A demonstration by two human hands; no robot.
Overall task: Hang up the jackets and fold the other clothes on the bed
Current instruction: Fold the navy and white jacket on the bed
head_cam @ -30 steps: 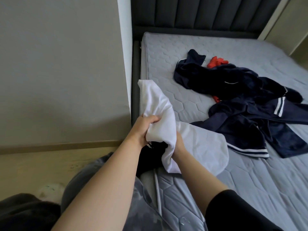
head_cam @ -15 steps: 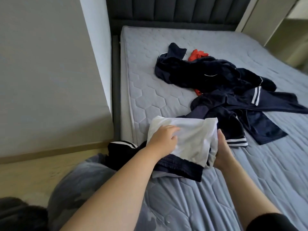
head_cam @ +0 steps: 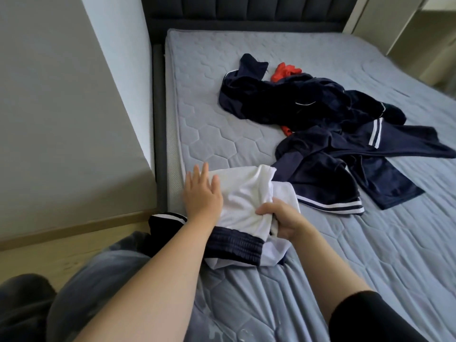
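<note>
Our left hand (head_cam: 201, 193) presses flat on the white garment (head_cam: 243, 196) at the bed's (head_cam: 370, 243) near left edge. Our right hand (head_cam: 283, 222) grips its folded edge.

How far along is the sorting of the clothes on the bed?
Early. Done: possibly the navy ribbed-band piece lying under the white garment, though its folding is unclear. In hand: the white garment, left hand pressing it flat, right hand gripping its edge. Left: the crumpled navy heap and a red item on the mattress; no hung jacket shows.
</note>
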